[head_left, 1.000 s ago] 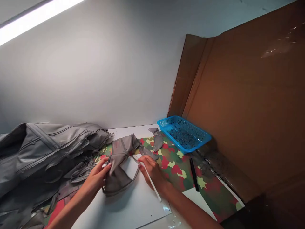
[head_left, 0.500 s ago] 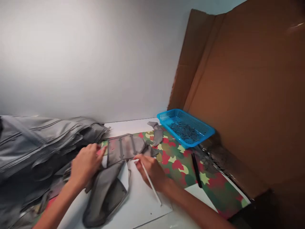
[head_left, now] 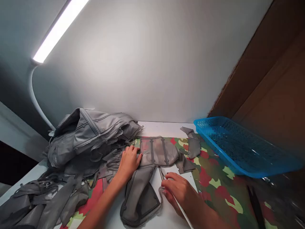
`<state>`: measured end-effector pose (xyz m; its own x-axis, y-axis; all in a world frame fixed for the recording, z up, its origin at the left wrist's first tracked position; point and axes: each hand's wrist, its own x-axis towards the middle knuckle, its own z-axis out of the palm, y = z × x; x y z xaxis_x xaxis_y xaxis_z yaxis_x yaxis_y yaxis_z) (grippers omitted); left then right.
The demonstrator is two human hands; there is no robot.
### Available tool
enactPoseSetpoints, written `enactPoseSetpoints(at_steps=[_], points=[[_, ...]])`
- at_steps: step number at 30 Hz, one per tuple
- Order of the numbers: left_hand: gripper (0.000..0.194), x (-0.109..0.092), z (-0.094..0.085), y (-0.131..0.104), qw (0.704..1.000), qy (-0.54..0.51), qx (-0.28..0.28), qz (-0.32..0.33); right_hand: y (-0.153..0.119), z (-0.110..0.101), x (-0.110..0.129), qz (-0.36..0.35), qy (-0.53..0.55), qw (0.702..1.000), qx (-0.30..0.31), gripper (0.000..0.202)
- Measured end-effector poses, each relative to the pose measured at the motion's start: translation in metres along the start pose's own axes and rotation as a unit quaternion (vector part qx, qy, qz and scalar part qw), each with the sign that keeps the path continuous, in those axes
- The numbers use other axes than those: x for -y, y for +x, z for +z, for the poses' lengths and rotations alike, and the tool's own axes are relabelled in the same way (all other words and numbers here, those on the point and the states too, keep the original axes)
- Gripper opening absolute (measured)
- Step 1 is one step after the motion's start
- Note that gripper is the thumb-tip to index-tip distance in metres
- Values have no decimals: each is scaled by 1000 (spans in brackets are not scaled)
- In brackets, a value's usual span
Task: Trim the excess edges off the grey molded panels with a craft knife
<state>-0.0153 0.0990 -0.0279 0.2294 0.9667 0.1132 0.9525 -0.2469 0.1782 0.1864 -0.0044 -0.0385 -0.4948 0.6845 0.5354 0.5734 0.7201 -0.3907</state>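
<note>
A grey seamed fabric piece (head_left: 158,150) lies across a white sheet and a camouflage-patterned surface. Its lower part folds toward me as a curved grey flap (head_left: 138,195). My left hand (head_left: 130,160) rests at the piece's left edge, fingers lightly bent and thumb apart, pressing down. In my right hand (head_left: 179,190) is a slim white-handled tool (head_left: 180,208) with a narrow metal tip (head_left: 162,173). That tip sits by the lower edge of the piece, close to where the flap joins. Whether it touches the fabric I cannot tell.
A heap of grey fabric (head_left: 95,136) lies at left, with loose grey scraps (head_left: 53,200) before it. Right stand a blue basket (head_left: 215,149) and black tweezers-like tool (head_left: 256,205). A cardboard panel (head_left: 269,76) rises behind. A lit lamp (head_left: 59,31) hangs upper left.
My view has turned left, bringing the lamp and more of the fabric heap into sight. The tool tip has shifted slightly left along the piece, toward the flap.
</note>
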Motion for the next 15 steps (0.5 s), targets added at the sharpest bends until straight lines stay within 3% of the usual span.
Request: enactPoseSetpoints(at_steps=[9, 12, 15], points=[[18, -4, 3, -5, 984, -173, -28, 13, -5, 3, 17, -98, -9, 995, 8, 10], [21, -11, -1, -7, 958, -281, -45, -17, -7, 6, 15, -96, -30, 995, -21, 12], [23, -17, -5, -10, 913, -401, -41, -63, -8, 9, 14, -83, -35, 995, -33, 14]])
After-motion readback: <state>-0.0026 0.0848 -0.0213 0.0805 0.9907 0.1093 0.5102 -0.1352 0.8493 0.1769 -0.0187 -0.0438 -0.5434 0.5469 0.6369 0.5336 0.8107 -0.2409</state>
